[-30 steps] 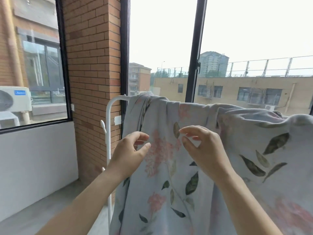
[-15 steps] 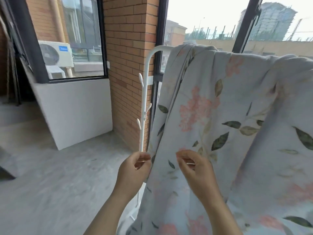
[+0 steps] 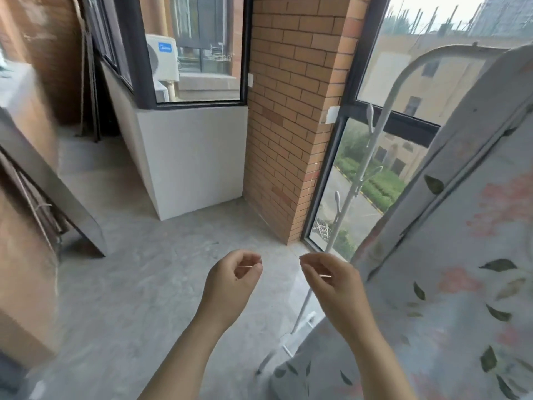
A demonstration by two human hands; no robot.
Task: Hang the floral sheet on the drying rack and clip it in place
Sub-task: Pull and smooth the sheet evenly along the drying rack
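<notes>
Fingers (image 3: 250,259) on the person's left hand (image 3: 230,281) are loosely curled, thumb close to the tips, and there's nothing in them as far as the head view shows. Same deal with the right hand (image 3: 337,287). Both hover apart over the grey concrete floor (image 3: 138,272), around 6 o'clock. The pale grey floral sheet (image 3: 461,226) with pink blooms and green leaves hangs over the white tubular metal drying rack (image 3: 390,101), running from 2 down to 5 o'clock, just beside the right hand; can't tell if they touch. An orange brick pillar (image 3: 288,111) stands at 12.
</notes>
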